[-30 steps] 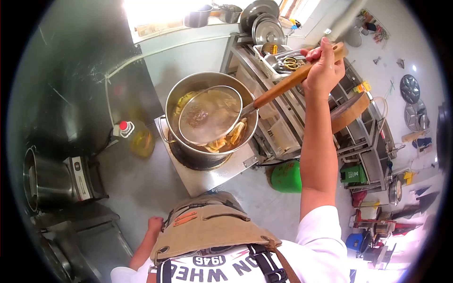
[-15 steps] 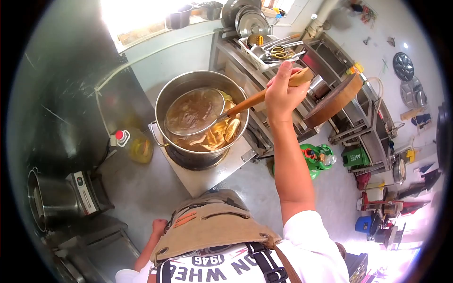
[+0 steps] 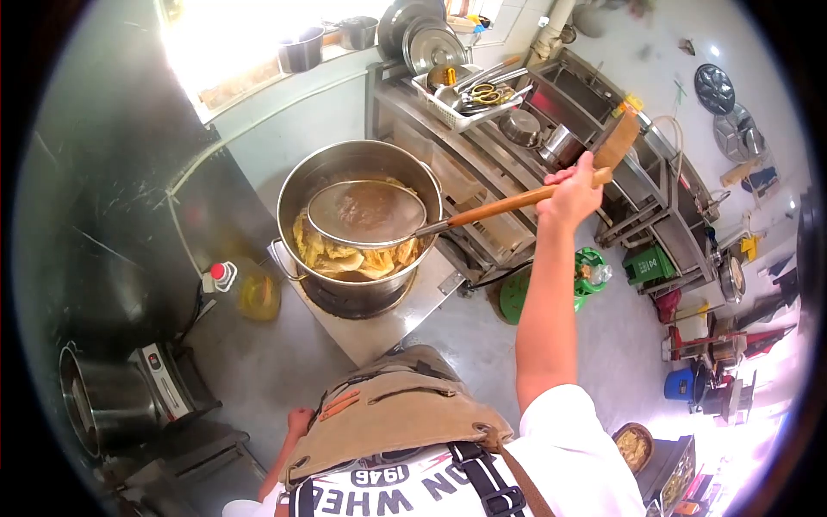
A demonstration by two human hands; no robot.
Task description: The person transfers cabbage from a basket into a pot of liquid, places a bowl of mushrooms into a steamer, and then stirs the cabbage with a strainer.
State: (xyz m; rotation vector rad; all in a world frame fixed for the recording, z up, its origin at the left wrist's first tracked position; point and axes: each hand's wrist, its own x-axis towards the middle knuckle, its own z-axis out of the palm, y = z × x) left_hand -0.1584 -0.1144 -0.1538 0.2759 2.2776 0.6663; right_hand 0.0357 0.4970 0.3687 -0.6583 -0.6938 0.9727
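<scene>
My right hand is closed around the wooden handle of a long-handled mesh strainer. The strainer's round head lies inside a big steel stockpot, over brown liquid. Whether the mesh touches the liquid is hard to tell. Flat yellowish pieces of food show below and beside the strainer's rim. Down at the left side of the brown apron, my left hand hangs with its fingers curled, away from the pot; I see nothing in it.
The pot stands on a metal stove. On the floor to its left is a bottle of yellow oil. A steel rack at the right carries a white basket of utensils. A green gas cylinder stands below my right forearm.
The strainer has moved right and slightly up in the view, its handle lying flatter. My right hand has shifted right and down. More yellowish pieces show along the pot's near side.
</scene>
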